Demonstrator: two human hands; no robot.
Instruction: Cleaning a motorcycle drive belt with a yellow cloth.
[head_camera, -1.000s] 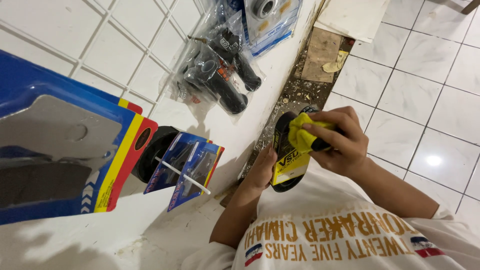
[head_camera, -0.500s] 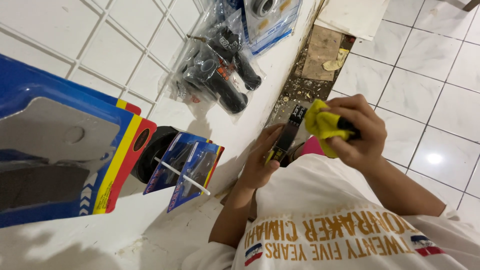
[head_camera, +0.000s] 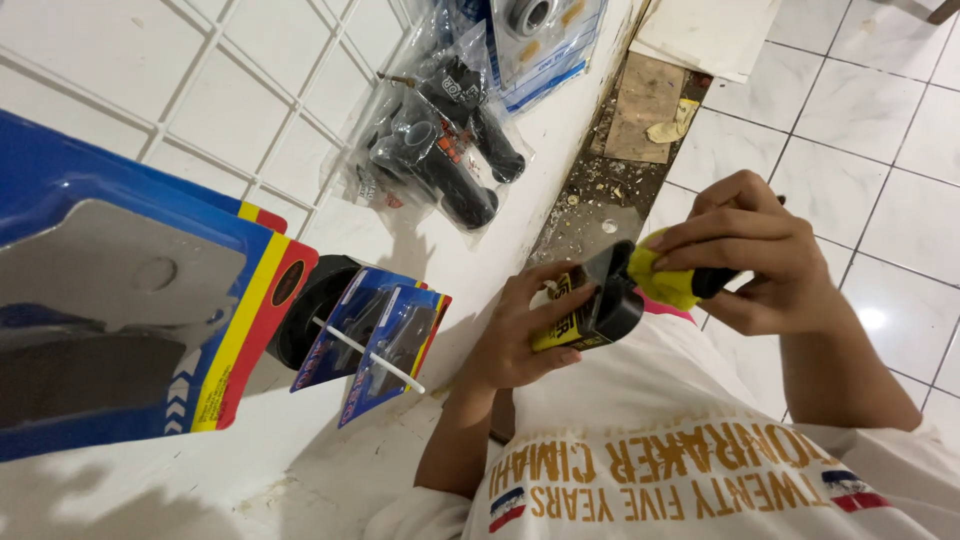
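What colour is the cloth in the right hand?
Yellow. The cloth, bunched in the right hand, presses against a black disc-shaped part; the head view shows it best.

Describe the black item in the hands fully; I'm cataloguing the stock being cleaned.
The black item is a small, dark, glossy part with a yellow label, its exact kind hard to tell. It is held tilted above the person's lap, near the white wall. The left hand cups it from below, fingers wrapped over the label. The right hand presses a yellow cloth against its upper end. Much of its shape is hidden by both hands.
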